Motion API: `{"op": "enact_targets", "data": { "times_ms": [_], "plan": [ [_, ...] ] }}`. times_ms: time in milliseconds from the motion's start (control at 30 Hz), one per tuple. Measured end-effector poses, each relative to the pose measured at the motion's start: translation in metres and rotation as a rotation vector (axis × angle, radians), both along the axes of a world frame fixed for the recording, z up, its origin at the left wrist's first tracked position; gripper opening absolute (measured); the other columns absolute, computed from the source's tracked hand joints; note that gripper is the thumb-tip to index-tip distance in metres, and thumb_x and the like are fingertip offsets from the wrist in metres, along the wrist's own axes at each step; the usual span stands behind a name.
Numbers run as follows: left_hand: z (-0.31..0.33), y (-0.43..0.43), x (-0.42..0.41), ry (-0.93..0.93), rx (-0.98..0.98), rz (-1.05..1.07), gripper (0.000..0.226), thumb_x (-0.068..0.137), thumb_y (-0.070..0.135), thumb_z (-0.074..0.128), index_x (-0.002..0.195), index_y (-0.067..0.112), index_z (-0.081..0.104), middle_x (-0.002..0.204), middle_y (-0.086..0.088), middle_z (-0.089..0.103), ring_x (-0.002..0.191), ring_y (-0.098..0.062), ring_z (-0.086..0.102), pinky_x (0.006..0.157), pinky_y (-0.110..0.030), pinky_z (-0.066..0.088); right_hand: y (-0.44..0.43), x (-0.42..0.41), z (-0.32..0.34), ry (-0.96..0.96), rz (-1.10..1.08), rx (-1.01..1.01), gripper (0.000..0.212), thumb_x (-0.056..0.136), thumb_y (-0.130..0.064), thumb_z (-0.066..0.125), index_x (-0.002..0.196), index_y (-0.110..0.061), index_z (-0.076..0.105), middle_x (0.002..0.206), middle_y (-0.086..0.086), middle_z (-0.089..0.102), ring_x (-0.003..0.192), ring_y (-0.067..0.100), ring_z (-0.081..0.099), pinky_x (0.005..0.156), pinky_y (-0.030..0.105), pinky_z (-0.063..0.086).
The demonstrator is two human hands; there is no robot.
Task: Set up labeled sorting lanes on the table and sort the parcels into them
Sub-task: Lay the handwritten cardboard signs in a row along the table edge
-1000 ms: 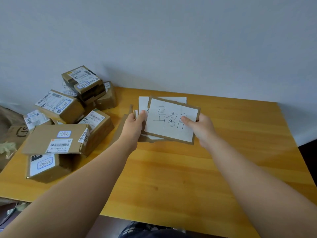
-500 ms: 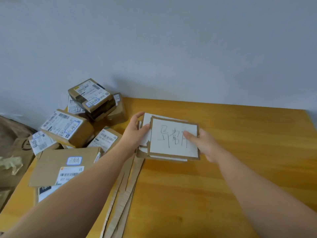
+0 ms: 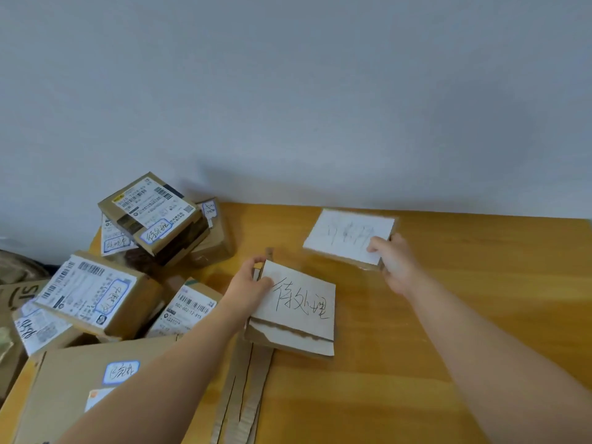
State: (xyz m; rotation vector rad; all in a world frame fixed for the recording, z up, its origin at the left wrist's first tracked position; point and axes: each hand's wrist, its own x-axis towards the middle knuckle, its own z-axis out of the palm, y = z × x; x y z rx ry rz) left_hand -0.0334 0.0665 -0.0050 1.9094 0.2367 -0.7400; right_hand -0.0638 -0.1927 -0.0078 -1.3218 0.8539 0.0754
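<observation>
My right hand grips one handwritten label card by its right edge, blurred, near the wall at the table's far middle. My left hand holds the left edge of a small stack of label cards; the top one carries black handwriting. That stack sits over several cardboard strips lying on the wooden table. A pile of brown parcels with white shipping labels fills the table's left end, among them a stacked one, a tilted one and a large flat one.
A grey wall rises behind the table. Brown paper bags lie off the table's left edge. The table's right edge shows at the far right.
My right hand has drawn the top card off the stack and carried it right and toward the wall. A different handwritten card now shows on the stack in my left hand.
</observation>
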Motion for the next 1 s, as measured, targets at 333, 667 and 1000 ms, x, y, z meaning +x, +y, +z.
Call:
{"op": "enact_targets", "data": {
  "times_ms": [333,667,1000],
  "plan": [
    [-0.019,-0.01,0.045,0.044,0.024,0.005,0.038,0.094,0.01,0.053,0.121,0.034,0.044,0.097,-0.003,0.062,0.071,-0.021,0.068,0.054,-0.03,0.058,0.006,0.071,-0.05,0.188,0.2,-0.231,0.024,0.1,-0.016,0.046,0.123,-0.011,0.041,0.117,0.006,0.052,0.093,0.031,0.065,0.05,0.033,0.057],
    [-0.04,-0.019,0.066,0.082,-0.017,0.066,0.039,0.092,0.006,0.054,0.12,0.032,0.046,0.097,-0.002,0.061,0.079,-0.023,0.067,0.072,-0.04,0.06,0.002,0.092,-0.092,0.286,0.225,-0.51,0.043,0.085,-0.023,0.07,0.117,-0.003,0.05,0.115,0.011,0.061,0.1,0.029,0.059,0.082,0.038,0.05],
    [-0.043,-0.022,0.071,0.128,-0.071,0.1,0.04,0.092,0.008,0.057,0.121,0.033,0.045,0.099,-0.002,0.063,0.083,-0.024,0.068,0.07,-0.039,0.06,0.006,0.09,-0.099,0.406,0.276,-0.753,0.052,0.086,-0.042,0.065,0.118,-0.005,0.048,0.114,0.01,0.061,0.103,0.033,0.06,0.076,0.036,0.047]
  ]
}}
